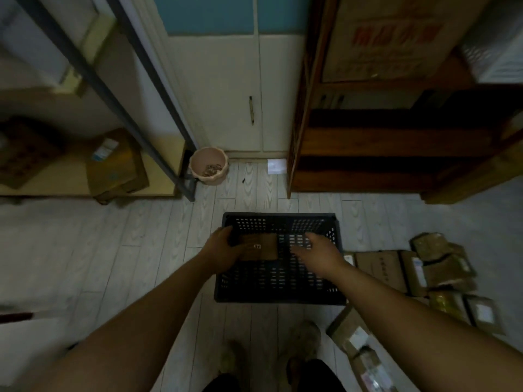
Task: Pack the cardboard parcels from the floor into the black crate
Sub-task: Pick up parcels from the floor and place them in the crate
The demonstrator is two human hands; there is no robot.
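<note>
The black slotted crate (283, 297) stands on the pale floor straight ahead of my feet. My left hand (222, 248) grips a small brown cardboard parcel (263, 246) by its left side, inside the crate's far left part. My right hand (317, 254) hovers over the crate's right half, fingers spread and holding nothing. Several more cardboard parcels (441, 267) lie on the floor to the right of the crate, and others (365, 352) lie at the lower right near my shoes.
A pink pot (209, 165) sits by a dark metal rack leg (186, 182) at the back left. A low shelf holds a cardboard box (116, 168). A dark wooden shelf unit (368, 154) stands at the back right, beside a cream cupboard door (226, 94).
</note>
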